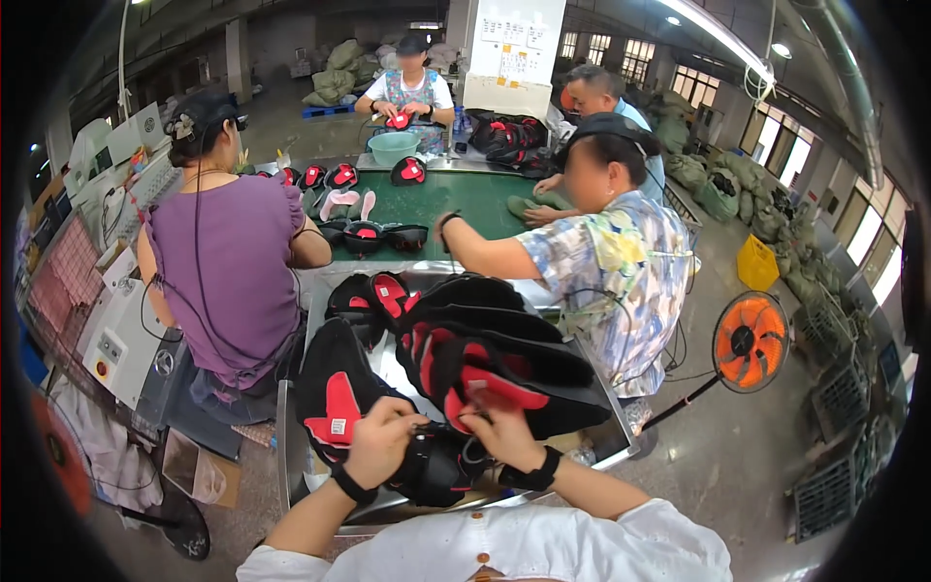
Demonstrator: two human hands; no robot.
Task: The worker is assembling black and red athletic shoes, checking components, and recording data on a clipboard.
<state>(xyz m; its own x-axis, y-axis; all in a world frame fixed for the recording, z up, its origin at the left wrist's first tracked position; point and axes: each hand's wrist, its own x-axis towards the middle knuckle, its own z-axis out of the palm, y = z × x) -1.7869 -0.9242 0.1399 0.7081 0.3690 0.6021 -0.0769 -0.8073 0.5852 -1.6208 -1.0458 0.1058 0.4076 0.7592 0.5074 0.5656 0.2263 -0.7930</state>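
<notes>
My left hand is closed, its thumb and fingers pinched on the edge of a black shoe upper near the front of the metal-edged table. Across from it, my right hand has its fingers bent at the same upper's other side, by a grey loop; the exact grip is partly hidden. Beside my left hand lies another black upper with a red lining and a small white label. Just beyond my hands, a fanned stack of black and red uppers spreads to the right.
Two co-workers sit close by at left and right; two more people are farther back. A green worktop bears several uppers and a pale green basin. An orange fan stands at right, near a yellow crate.
</notes>
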